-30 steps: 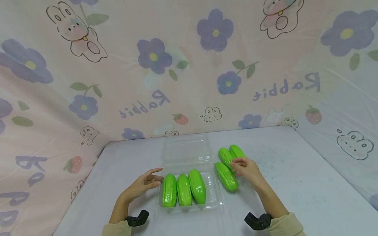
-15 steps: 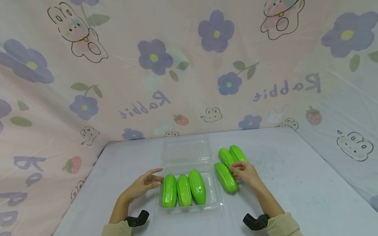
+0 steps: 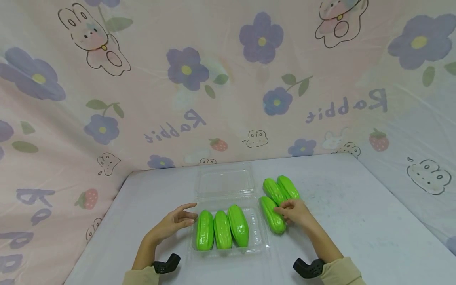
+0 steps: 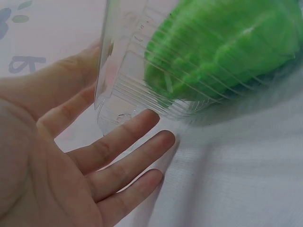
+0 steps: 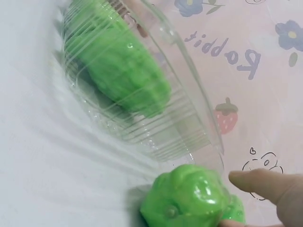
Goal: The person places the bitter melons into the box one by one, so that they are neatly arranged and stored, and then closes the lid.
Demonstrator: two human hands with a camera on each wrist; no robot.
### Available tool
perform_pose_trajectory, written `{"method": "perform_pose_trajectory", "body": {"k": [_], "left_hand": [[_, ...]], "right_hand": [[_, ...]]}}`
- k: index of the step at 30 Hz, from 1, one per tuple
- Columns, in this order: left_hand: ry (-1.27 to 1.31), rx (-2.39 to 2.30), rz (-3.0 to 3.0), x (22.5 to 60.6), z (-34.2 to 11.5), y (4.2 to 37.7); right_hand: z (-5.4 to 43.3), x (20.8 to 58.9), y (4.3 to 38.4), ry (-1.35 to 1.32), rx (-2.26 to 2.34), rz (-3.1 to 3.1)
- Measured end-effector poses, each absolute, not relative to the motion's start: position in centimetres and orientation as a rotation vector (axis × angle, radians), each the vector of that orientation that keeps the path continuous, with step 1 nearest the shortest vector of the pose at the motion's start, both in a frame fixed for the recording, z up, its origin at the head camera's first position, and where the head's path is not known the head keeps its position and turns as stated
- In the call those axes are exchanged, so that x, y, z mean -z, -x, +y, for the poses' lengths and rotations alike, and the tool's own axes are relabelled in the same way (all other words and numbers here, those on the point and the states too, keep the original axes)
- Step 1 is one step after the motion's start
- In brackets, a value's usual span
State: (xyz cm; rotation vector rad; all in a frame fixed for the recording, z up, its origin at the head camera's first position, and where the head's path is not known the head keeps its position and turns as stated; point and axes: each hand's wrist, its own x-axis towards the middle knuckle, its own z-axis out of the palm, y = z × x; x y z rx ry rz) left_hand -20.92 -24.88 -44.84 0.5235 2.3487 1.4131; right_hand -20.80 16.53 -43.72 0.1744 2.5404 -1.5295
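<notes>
Three shiny green cucumbers (image 3: 223, 229) lie side by side in a clear plastic clamshell box (image 3: 255, 227). At the box's left side is my left hand (image 3: 174, 222), its fingers extended and spread; in the left wrist view they are beside the clear wall, and whether they touch it I cannot tell. To the right of the box, my right hand (image 3: 296, 213) reaches over a loose cucumber (image 3: 272, 217), fingertips over its middle and thumb by its right side. In the right wrist view, a finger (image 5: 258, 183) shows a gap from that cucumber (image 5: 184, 198).
Two more cucumbers (image 3: 274, 190) lie together behind the loose one. The box's clear lid (image 3: 224, 182) is folded back on the white table (image 3: 356, 206). A patterned cloth (image 3: 228, 99) hangs behind and along the sides.
My right hand has moved slightly toward me and left, from the rear pair of cucumbers onto the nearest loose one. My left hand and the box have stayed in place.
</notes>
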Motion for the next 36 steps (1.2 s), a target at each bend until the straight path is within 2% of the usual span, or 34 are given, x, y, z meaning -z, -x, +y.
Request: {"method": "perform_pose_trajectory", "body": {"k": [36], "left_hand": [[-0.521, -1.42, 2.339, 44.88, -24.9, 20.99]], "right_hand": [[16.0, 44.27, 20.32, -0.106, 1.331, 2.592]]}}
